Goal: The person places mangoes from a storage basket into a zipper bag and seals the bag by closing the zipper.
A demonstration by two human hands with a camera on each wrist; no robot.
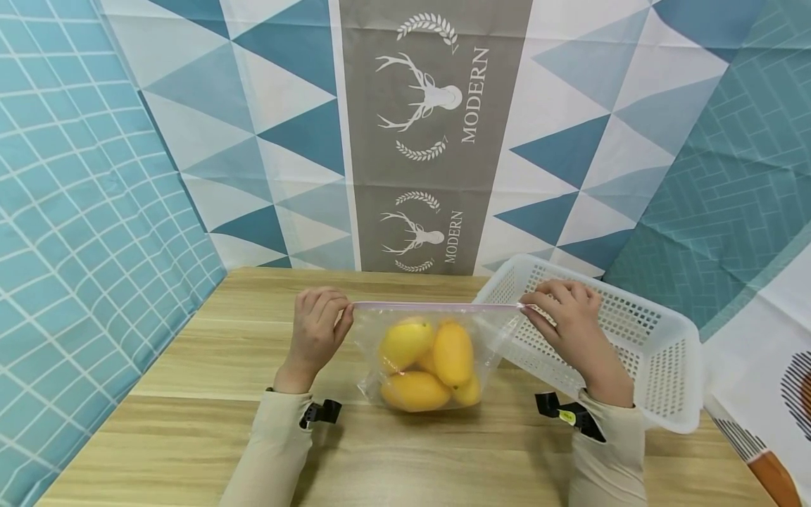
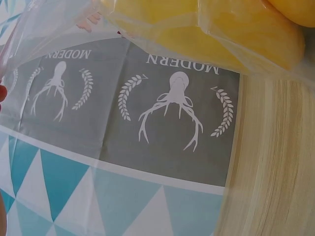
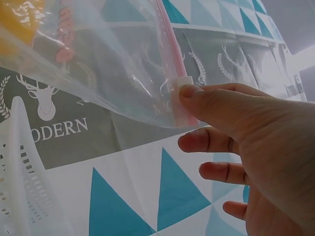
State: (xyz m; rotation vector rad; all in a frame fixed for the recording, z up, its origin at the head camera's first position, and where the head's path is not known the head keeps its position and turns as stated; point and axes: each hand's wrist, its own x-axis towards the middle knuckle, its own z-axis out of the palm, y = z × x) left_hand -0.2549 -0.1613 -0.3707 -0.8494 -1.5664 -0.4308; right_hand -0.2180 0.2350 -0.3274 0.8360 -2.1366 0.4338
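A clear slider zip bag (image 1: 367,352) with a pink strip along its top hangs between both hands. Inside are several yellow mangoes (image 1: 415,391), seen through the plastic. My left hand (image 1: 317,331) pinches the left end of the strip; in the left wrist view only a sliver of a finger (image 2: 2,93) shows at the edge. At the other end, my right hand (image 1: 570,324) pinches the corner, its thumb on the white slider (image 3: 183,83) with the other fingers spread below. The strip is pulled straight and level.
A white perforated plastic basket (image 1: 671,338) stands behind and below my right hand, at the right of the wooden table (image 1: 177,422). Patterned cloth (image 1: 431,176) hangs along the table's back edge, and blue checked cloth (image 1: 76,211) along the left side.
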